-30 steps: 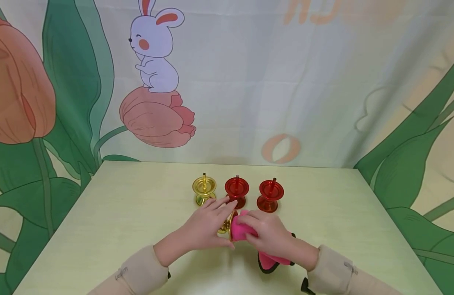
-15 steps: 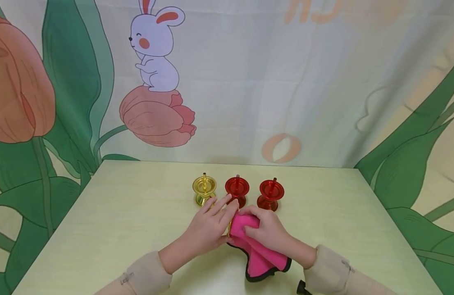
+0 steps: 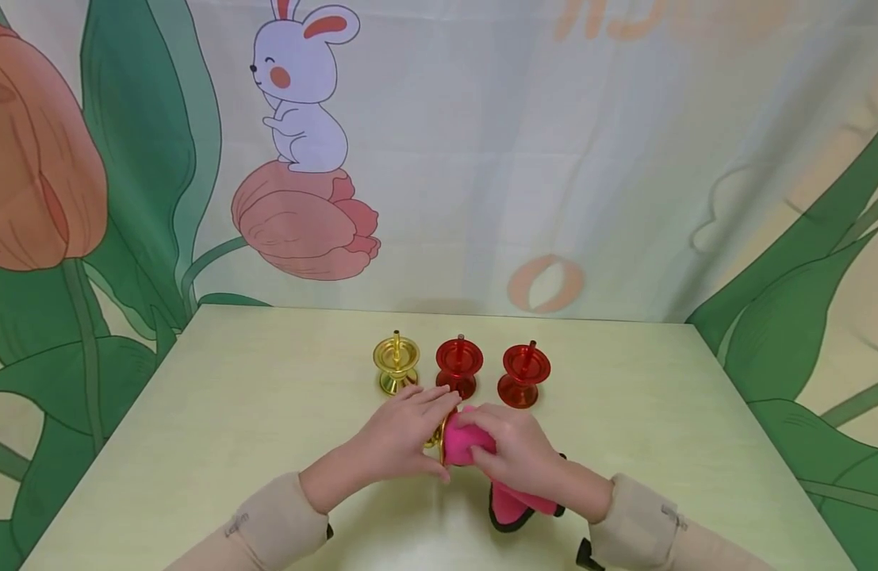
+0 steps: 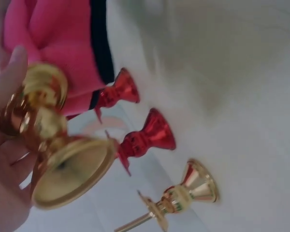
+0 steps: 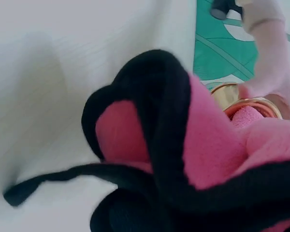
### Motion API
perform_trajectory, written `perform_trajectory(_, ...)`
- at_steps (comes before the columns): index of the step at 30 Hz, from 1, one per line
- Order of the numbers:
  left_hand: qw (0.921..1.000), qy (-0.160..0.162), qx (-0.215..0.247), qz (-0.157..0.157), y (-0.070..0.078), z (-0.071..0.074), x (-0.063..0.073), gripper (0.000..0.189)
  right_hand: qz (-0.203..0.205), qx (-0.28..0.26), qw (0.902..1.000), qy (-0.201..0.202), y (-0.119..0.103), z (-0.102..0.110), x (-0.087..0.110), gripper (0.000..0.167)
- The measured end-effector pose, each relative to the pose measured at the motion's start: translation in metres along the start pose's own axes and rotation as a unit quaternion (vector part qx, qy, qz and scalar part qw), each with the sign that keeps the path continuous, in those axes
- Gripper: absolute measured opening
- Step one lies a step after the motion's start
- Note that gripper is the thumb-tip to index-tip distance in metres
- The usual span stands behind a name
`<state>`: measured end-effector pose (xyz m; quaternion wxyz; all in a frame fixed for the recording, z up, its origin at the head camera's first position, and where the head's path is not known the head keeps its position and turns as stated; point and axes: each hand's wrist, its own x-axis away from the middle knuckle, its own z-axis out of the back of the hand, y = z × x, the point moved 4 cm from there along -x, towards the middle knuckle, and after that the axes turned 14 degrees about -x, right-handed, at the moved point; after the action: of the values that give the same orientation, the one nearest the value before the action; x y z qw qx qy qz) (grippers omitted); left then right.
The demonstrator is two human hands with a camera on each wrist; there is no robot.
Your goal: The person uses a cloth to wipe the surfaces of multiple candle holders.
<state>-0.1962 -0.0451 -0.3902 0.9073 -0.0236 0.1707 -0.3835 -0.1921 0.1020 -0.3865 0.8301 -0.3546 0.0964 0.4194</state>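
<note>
My left hand (image 3: pixel 396 436) holds a shiny gold candlestick (image 4: pixel 48 123) on its side, thumb and fingers around its dish. The candlestick's hollow base shows in the left wrist view. In my right hand (image 3: pixel 520 448) is a bunched pink cloth (image 3: pixel 463 438) with black edging, pressed against the dish side of the candlestick. The cloth's loose end hangs below the right hand, and its black trim (image 5: pixel 169 125) fills much of the right wrist view. The candlestick's spike is hidden by the cloth.
Behind the hands a gold candlestick (image 3: pixel 396 363) and two red candlesticks, one in the middle (image 3: pixel 459 361) and one on the right (image 3: pixel 524 373), stand upright in a row on the pale table (image 3: pixel 267 381). A printed curtain (image 3: pixel 446 159) hangs beyond the table's back edge.
The right hand has turned the cloth against the candlestick; its loose end swung toward the left and front, then back right. The left hand keeps its hold, tilting slightly.
</note>
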Motion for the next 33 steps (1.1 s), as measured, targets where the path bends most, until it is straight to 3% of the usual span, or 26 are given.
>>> perform_trajectory(3,0.9957,0.078,-0.050,-0.003,0.006,-0.001,0.003,0.092,-0.096,-0.073,0.9927,0.002,0.007,0.001,0.000,0.028)
perform_trajectory(5,0.9914,0.108,-0.073,-0.006,0.009,-0.003,0.006,0.090,-0.143,-0.112,0.9833,0.001,0.011,0.000,0.001,0.027)
perform_trajectory(6,0.9911,0.111,-0.073,-0.007,0.009,-0.003,0.007,0.090,-0.158,-0.125,0.9794,0.000,0.012,0.000,0.001,0.027)
perform_trajectory(8,0.9948,0.083,-0.058,-0.002,0.008,-0.004,0.007,0.094,-0.171,-0.138,0.9755,-0.006,0.013,0.000,0.001,0.027)
perform_trajectory(10,0.9991,0.036,-0.022,0.009,0.004,-0.002,0.005,0.099,-0.159,-0.130,0.9786,-0.013,0.012,0.001,0.001,0.028)
perform_trajectory(13,0.9990,-0.028,0.026,0.023,-0.001,0.001,0.003,0.101,-0.112,-0.097,0.9887,-0.024,0.007,0.002,0.002,0.028)
perform_trajectory(17,0.9959,-0.066,0.056,0.024,-0.003,0.003,0.000,0.097,-0.043,-0.052,0.9972,-0.032,-0.002,0.004,0.001,0.028)
perform_trajectory(19,0.9960,-0.067,0.054,0.026,-0.003,0.004,0.000,0.095,-0.033,-0.046,0.9978,-0.034,-0.003,0.005,0.001,0.029)
perform_trajectory(25,0.9983,-0.032,0.030,0.037,0.000,0.004,0.000,0.090,-0.081,-0.074,0.9919,-0.063,-0.001,0.009,0.002,0.033)
perform_trajectory(33,0.9981,-0.013,0.019,0.057,-0.001,0.001,0.005,0.088,-0.092,-0.085,0.9890,-0.079,0.004,0.013,0.004,0.035)
